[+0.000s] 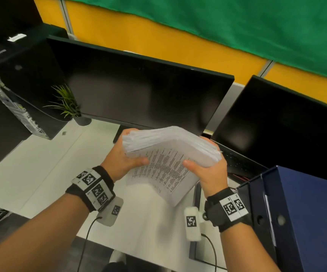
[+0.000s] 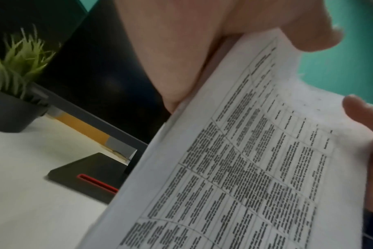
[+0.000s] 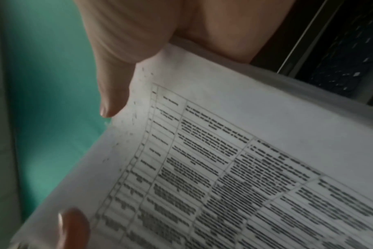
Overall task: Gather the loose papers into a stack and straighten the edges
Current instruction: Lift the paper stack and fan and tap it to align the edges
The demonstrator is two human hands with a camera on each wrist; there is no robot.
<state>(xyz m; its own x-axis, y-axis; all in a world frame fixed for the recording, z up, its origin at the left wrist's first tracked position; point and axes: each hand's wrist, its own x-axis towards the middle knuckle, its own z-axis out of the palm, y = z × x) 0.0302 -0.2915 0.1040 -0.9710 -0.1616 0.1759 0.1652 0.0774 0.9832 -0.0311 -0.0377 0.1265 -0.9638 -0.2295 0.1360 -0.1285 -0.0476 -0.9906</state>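
Observation:
A thick stack of printed papers (image 1: 166, 154) is held up on edge above the white desk (image 1: 41, 173), its top edges fanned and uneven. My left hand (image 1: 125, 154) grips its left side, thumb on the printed front sheet. My right hand (image 1: 204, 167) grips the right side the same way. The left wrist view shows the printed sheet (image 2: 234, 168) under my left thumb (image 2: 287, 25). In the right wrist view the same sheet (image 3: 234, 168) is pinched by my right thumb (image 3: 113, 84). The fingers behind the stack are mostly hidden.
Two dark monitors (image 1: 139, 91) (image 1: 286, 122) stand behind the papers. A small potted plant (image 1: 68, 107) sits at the left, a blue binder (image 1: 306, 213) close by my right wrist, and a laptop keyboard (image 1: 237, 161) lies behind my right hand.

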